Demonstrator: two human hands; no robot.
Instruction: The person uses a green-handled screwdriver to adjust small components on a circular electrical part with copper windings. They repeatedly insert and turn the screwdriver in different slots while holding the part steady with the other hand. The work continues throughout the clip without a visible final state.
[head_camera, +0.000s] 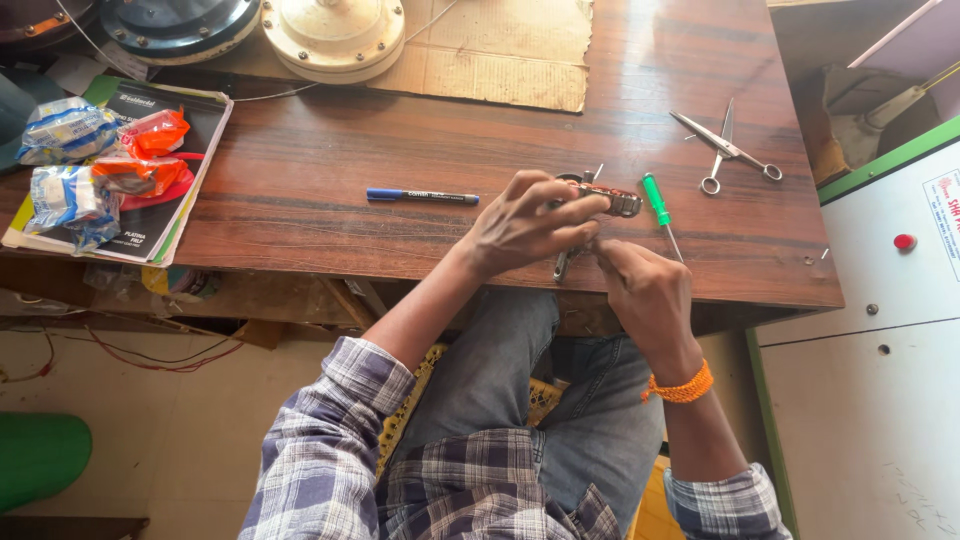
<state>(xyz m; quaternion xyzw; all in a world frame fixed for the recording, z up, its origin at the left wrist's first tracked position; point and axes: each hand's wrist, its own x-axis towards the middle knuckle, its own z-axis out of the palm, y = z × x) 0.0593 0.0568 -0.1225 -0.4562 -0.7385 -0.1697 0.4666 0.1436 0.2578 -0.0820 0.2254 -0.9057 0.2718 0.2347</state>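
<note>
My left hand (525, 225) grips a small metal tool with a reddish-brown body (612, 198) just above the front edge of the wooden table (300, 200). A thin metal part of it hangs down below the hand. My right hand (645, 290), with an orange thread band at the wrist, pinches at the tool's underside with its fingertips. What the fingers pinch is too small to tell. A green-handled screwdriver (657, 200) lies right beside both hands.
A blue pen (420, 196) lies left of the hands, scissors (725, 150) to the right. Plastic packets (100, 160) rest on a book at the left. Round motor housings (335, 35) and cardboard (500, 50) sit at the back. A white cabinet (880, 350) stands on the right.
</note>
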